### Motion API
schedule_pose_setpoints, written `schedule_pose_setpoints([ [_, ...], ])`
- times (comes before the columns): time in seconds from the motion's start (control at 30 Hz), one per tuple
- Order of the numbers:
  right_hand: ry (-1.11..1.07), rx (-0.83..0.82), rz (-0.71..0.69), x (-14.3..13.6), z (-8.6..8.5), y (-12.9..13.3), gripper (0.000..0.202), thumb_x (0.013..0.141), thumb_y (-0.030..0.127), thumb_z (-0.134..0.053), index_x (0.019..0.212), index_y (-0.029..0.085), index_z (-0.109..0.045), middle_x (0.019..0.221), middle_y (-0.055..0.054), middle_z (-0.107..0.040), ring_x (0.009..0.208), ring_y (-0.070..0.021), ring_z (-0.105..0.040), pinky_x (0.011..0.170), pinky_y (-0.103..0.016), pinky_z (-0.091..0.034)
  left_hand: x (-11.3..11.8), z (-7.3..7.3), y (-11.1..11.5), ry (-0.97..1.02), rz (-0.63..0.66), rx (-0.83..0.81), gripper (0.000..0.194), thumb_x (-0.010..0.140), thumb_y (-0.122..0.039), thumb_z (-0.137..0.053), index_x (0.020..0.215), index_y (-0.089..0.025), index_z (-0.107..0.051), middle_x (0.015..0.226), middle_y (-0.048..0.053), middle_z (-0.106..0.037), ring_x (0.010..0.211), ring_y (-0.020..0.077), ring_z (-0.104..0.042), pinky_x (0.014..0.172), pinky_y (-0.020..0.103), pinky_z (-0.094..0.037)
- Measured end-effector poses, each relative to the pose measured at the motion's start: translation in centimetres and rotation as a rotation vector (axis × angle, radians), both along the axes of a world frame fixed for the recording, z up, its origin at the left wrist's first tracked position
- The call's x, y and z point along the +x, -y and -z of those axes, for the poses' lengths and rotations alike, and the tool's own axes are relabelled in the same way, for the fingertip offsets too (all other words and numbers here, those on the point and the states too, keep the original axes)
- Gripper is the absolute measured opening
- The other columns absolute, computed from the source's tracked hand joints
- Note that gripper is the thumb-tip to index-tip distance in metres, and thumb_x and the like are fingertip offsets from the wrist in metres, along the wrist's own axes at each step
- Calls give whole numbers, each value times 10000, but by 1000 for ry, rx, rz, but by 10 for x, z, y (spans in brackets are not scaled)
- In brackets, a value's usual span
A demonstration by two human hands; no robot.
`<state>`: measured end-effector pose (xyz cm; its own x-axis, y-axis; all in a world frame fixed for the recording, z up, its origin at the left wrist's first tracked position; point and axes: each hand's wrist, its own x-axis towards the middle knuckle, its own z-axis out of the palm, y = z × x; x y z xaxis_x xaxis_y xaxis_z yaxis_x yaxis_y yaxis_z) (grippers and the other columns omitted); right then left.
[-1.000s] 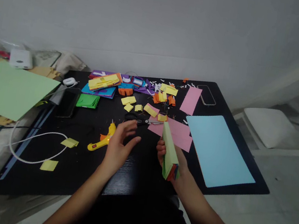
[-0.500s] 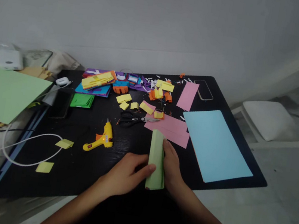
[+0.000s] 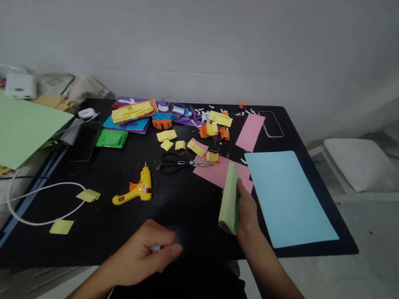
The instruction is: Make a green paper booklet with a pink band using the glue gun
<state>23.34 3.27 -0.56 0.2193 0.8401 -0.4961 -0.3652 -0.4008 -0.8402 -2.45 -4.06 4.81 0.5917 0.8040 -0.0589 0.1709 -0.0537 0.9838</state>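
Note:
My right hand [image 3: 245, 205] grips a folded strip of pale green paper [image 3: 230, 195], held upright over the table's front with layered edges showing at its lower end. Apart from it, lower and to the left, my left hand [image 3: 147, 252] is closed, thumb against the curled fingers. A small whitish bit shows between them, too little to name. Up and left of that hand lies a yellow glue gun [image 3: 138, 189], its small light glowing. Black-handled scissors [image 3: 182, 163] lie beyond, their blades on pink paper [image 3: 213, 171].
Light blue sheets [image 3: 290, 199] cover the right side of the black table [image 3: 183, 202]. Along the back are coloured paper stacks [image 3: 133, 111], scraps and a phone case [image 3: 273, 125]. At left are a white cable [image 3: 36, 222], a dark phone [image 3: 85, 141] and a large green sheet [image 3: 9, 129].
My left hand has let go of the green paper and moved down and left, closing. My right hand has carried the paper up and to the right. The view has shifted slightly.

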Motion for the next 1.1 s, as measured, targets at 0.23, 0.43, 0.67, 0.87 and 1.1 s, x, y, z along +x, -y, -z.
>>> schedule_pose_setpoints([
  [0.23, -62, -141, 5, -31, -3, 12, 334, 856, 566, -737, 891, 233, -732, 732, -35, -737, 669, -267, -676, 605, -402, -572, 5, -9, -23, -22, -559, 120, 114, 944, -359, -725, 960, -273, -798, 939, 56, -767, 965, 232, -724, 940, 372, -564],
  [0.43, -43, -76, 93, -39, -4, 10, 360, 831, 589, -753, 904, 238, -715, 813, -16, -742, 732, -242, -664, 670, -378, -582, 49, 25, -15, -107, -152, -41, 496, 884, -149, -664, 1367, -258, -673, 1433, 114, -661, 1317, 281, -620, 1163, 454, -460],
  [0.67, 2, -19, 97, -40, -1, 9, 393, 840, 596, -740, 977, 229, -711, 948, -31, -762, 854, -245, -695, 720, -364, -586, 75, 43, 1, -144, -168, -220, 256, 986, -406, -638, 950, -186, -764, 891, 65, -786, 812, 223, -712, 762, 321, -527],
  [0.87, 68, 1, 163, -29, 5, -2, 503, 792, 696, -722, 945, 218, -692, 804, 1, -716, 736, -224, -663, 628, -344, -538, 61, 36, 12, 5, -92, -153, 435, 1061, -407, -523, 734, -168, -682, 641, 22, -657, 558, 118, -575, 585, 245, -418],
  [1.1, 327, 165, -144, -19, 4, -2, 490, 822, 701, -715, 932, 225, -665, 889, -28, -719, 809, -228, -644, 720, -347, -543, 25, 9, 2, 240, -412, -73, 624, 1109, -401, -421, 544, -187, -576, 484, 2, -521, 485, 110, -506, 534, 246, -412],
])
